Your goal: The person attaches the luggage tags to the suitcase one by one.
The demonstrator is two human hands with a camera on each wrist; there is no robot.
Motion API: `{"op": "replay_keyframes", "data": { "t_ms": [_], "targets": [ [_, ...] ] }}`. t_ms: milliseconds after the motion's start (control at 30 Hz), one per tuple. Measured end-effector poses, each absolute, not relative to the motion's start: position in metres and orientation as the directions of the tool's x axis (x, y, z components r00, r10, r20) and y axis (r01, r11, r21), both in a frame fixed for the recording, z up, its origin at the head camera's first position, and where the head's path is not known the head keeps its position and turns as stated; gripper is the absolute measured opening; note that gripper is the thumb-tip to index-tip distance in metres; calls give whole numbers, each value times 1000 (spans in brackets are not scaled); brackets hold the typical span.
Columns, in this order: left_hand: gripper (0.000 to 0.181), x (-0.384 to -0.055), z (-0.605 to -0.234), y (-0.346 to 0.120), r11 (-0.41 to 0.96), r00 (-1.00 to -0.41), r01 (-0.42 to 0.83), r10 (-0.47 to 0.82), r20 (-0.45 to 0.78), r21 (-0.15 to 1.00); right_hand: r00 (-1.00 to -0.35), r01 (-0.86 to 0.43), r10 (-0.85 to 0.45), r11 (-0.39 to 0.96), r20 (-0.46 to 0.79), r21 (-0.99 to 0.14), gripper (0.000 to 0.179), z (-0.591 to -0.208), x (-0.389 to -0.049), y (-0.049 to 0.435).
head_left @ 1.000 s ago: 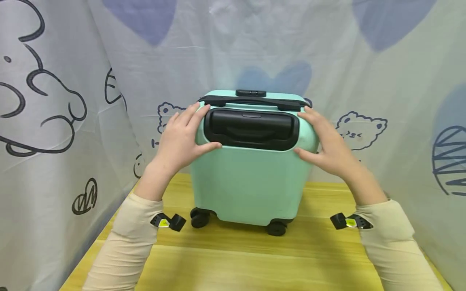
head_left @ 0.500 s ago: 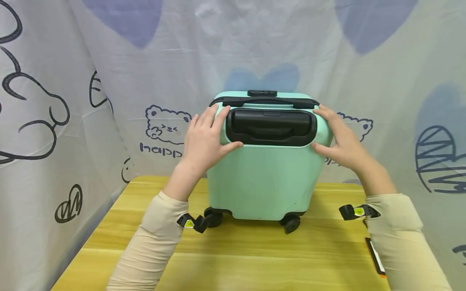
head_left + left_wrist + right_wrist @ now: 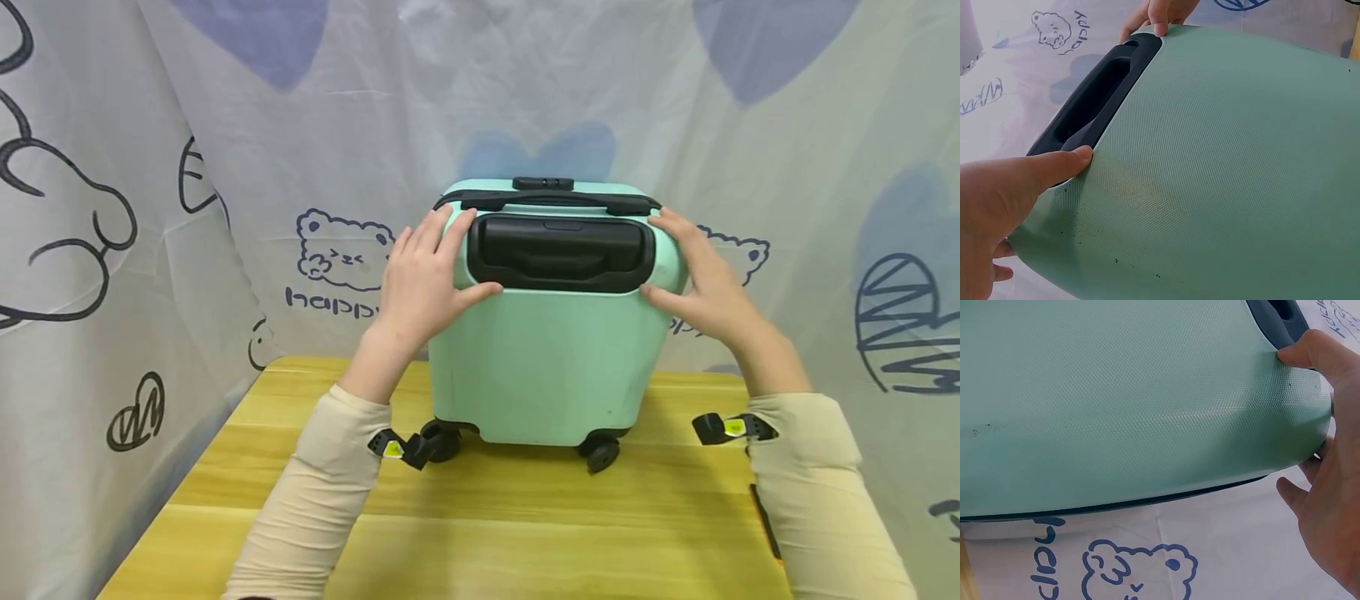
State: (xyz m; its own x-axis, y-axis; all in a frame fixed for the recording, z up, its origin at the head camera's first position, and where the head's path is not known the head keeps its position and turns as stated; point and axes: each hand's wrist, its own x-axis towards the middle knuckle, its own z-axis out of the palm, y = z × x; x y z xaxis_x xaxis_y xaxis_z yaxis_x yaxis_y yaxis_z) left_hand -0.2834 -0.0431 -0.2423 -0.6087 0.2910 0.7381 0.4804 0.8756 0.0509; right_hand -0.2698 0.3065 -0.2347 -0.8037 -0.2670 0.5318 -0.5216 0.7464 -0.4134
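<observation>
The mint suitcase [image 3: 536,358] stood on the wooden table [image 3: 480,542], the left hand [image 3: 420,279] and right hand [image 3: 705,283] gripping its upper corners, fingers spread, thumbs in front. An uneven push might well have rolled or tipped it. Counted: one suitcase, two visible wheels [image 3: 602,454], two hands, one slim dark object [image 3: 764,518] beside the right sleeve [image 3: 813,475].

White fabric [image 3: 360,142] printed with hearts [image 3: 536,154] and bears [image 3: 345,252] is enclosing a wood-grain counter [image 3: 525,533] behind and at the sides, forming a curtained booth. Wrist-worn cameras [image 3: 708,429] are marking it as a recording setup.
</observation>
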Motion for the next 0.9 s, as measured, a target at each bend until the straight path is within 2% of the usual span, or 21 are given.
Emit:
{"op": "replay_keyframes", "data": {
  "t_ms": [267,533,733,900],
  "targets": [
    [94,-284,-242,-44,882,-636,468,289,715,59,-801,-506,-257,773,540,-383,85,-238,-265,306],
    [93,-281,-243,-42,882,-668,466,295,683,75,-752,-496,-238,819,615,-290,83,-259,-248,313],
    [93,-281,-244,-43,879,-667,469,287,687,87,-746,-486,-196,813,637,-320,79,-293,-233,327],
    [93,-282,-243,-43,877,-651,474,287,703,82,-765,-419,-122,840,632,-345,78,-315,-216,346]
  ]
}}
